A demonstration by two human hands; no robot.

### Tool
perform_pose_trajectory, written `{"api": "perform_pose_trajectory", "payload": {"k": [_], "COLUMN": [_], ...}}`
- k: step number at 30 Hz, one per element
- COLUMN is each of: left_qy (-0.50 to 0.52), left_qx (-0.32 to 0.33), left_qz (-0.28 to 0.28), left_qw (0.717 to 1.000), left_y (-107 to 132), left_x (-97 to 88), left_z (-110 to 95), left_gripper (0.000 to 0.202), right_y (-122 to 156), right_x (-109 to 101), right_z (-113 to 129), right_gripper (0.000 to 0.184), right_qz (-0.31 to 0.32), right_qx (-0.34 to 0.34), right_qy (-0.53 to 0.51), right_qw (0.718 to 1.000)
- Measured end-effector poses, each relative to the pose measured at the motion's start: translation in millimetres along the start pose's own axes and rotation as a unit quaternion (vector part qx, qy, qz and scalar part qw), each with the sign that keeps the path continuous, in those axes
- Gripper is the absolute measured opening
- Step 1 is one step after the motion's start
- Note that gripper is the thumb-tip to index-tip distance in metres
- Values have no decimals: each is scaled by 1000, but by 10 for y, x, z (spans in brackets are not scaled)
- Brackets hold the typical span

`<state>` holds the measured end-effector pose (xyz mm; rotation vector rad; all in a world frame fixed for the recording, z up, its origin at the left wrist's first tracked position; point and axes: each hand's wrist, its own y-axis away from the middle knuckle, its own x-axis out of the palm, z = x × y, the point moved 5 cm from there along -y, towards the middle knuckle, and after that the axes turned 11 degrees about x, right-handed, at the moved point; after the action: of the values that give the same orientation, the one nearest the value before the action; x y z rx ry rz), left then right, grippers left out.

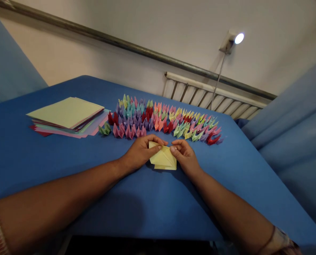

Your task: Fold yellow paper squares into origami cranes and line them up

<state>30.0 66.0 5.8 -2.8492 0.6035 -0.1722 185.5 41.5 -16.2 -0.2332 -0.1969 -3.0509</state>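
A folded sheet of pale yellow paper (163,160) is held between my two hands, just above the blue tabletop. My left hand (144,150) pinches its upper left part, thumb on the near face and fingers behind. At the upper right corner, my right hand (186,156) grips the paper between thumb and fingertips. Creases run across the near face, and a lower flap hangs out along the bottom edge. Right behind the hands stand several rows of small folded paper cranes (130,131) in many colours.
A stack of coloured paper sheets (67,111) lies at the left, pale yellow on top. Beside it sits a single green folded piece (105,129). The blue table (107,209) reaches toward a wall with a radiator (192,92) and a pipe (136,49). Blue curtains (301,141) hang at the right.
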Motion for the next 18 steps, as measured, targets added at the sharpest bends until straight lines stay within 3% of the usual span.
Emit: {"api": "perform_pose_trajectory", "payload": {"k": [3, 9, 18], "left_qy": [-12, -22, 1], "left_qx": [-15, -21, -27], "left_qz": [10, -4, -12], "left_qw": [1000, 1000, 1000], "left_y": [17, 20, 39], "left_x": [19, 13, 43], "left_z": [-9, -38, -38], "left_gripper": [21, 21, 25], "right_y": [-25, 11, 29], "right_x": [27, 29, 101], "right_z": [-83, -146, -114], "right_gripper": [43, 47, 45], "right_qz": [27, 37, 44], "right_qx": [62, 122, 121], "right_qy": [-36, -73, -33], "right_qw": [997, 989, 991]}}
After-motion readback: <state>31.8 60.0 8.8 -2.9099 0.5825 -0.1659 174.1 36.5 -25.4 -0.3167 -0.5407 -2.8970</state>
